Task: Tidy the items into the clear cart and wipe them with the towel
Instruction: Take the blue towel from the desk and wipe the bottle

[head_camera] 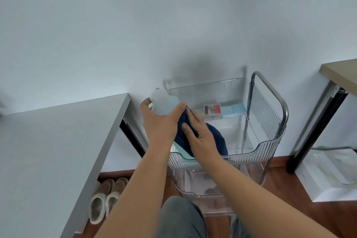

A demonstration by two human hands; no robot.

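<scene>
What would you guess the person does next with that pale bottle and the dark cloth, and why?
Probably rub the dark blue towel along the pale bottle a little further. The left hand grips the bottle above the clear cart, and the right hand presses the towel flat against it, so wiping looks under way and the bottle is not yet set down.
</scene>
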